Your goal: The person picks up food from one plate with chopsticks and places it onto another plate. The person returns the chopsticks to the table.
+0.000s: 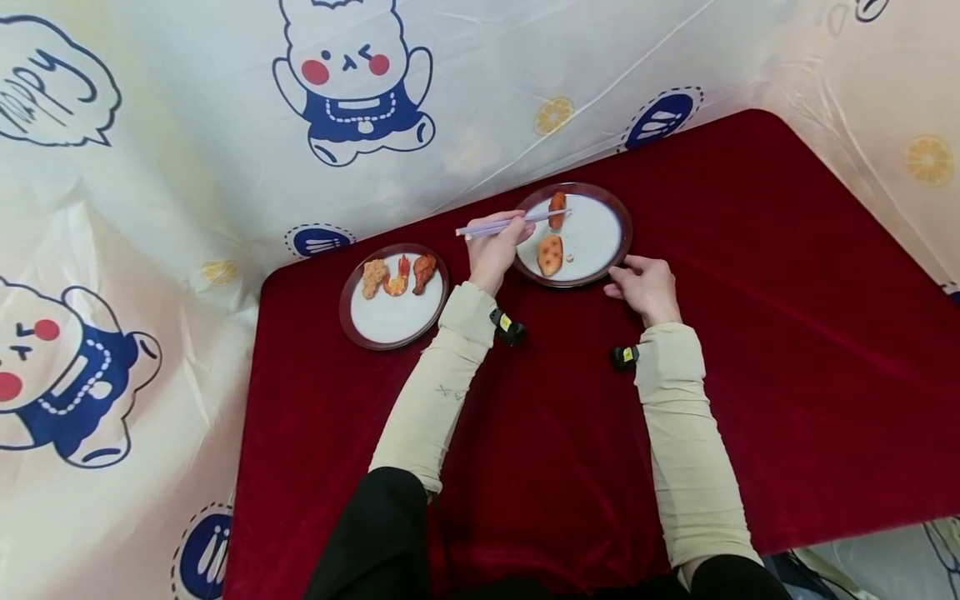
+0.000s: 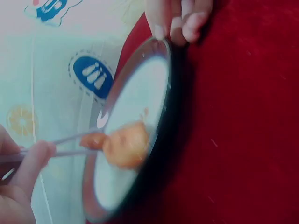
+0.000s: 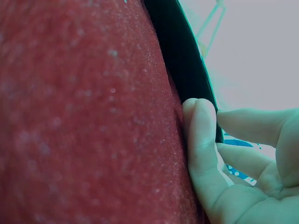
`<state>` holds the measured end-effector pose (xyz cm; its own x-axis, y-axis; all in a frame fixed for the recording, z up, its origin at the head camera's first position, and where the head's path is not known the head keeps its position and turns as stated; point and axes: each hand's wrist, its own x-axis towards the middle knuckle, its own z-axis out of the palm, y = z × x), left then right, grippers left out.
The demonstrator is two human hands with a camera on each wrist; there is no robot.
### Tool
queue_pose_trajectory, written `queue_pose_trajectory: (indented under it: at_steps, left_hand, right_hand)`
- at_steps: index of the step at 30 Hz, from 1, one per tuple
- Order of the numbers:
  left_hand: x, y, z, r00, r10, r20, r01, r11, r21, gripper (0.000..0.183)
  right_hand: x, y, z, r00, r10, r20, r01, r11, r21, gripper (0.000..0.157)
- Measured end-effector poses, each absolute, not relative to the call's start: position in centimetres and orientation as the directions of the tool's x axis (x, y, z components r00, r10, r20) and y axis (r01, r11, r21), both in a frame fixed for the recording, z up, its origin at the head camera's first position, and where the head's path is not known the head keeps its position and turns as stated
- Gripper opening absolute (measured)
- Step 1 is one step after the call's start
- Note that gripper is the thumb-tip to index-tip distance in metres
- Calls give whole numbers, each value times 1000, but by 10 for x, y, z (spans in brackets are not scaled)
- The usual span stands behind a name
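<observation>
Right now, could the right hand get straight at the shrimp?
Probably not: the left arm lies between the right hand and the shrimp, and its fingers grip the right plate.

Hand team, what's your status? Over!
Left hand gripping chopsticks, tips at reddish-brown food piece. Right hand pinching rim of right-side plate. Nothing visible in the way.

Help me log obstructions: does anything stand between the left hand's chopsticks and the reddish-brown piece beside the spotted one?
Nothing visible does: in the head view, the chopsticks in the left hand extend across the reddish-brown piece. The spotted piece lies on its near side, off their line.
</observation>
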<state>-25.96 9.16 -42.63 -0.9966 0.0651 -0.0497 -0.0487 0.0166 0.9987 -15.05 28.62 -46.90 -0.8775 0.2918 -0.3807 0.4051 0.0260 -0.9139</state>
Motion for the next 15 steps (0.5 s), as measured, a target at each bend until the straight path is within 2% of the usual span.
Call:
queue_pose_trajectory:
  at_steps: [4, 7, 12, 15]
  left_hand:
    - [-259, 73, -440, -993, 33, -113, -118, -200, 973, 23]
    - [-257, 62, -449, -988, 22, -153, -152, -295, 943, 23]
    - [-256, 52, -451, -971, 9, -239, -225, -372, 901, 22]
    - [-258, 49, -446, -960, -3, -279, -259, -367, 893, 22]
  right_hand:
    - [-150, 286, -469, -876, 295, -381, 407, 28, -913, 53]
    - [-150, 286, -468, -876, 293, -384, 409, 26, -912, 54]
    - [-150, 285, -468, -875, 288, -390, 411, 15, -911, 55]
    - [-151, 283, -468, -874, 287, -392, 416, 25, -909, 56]
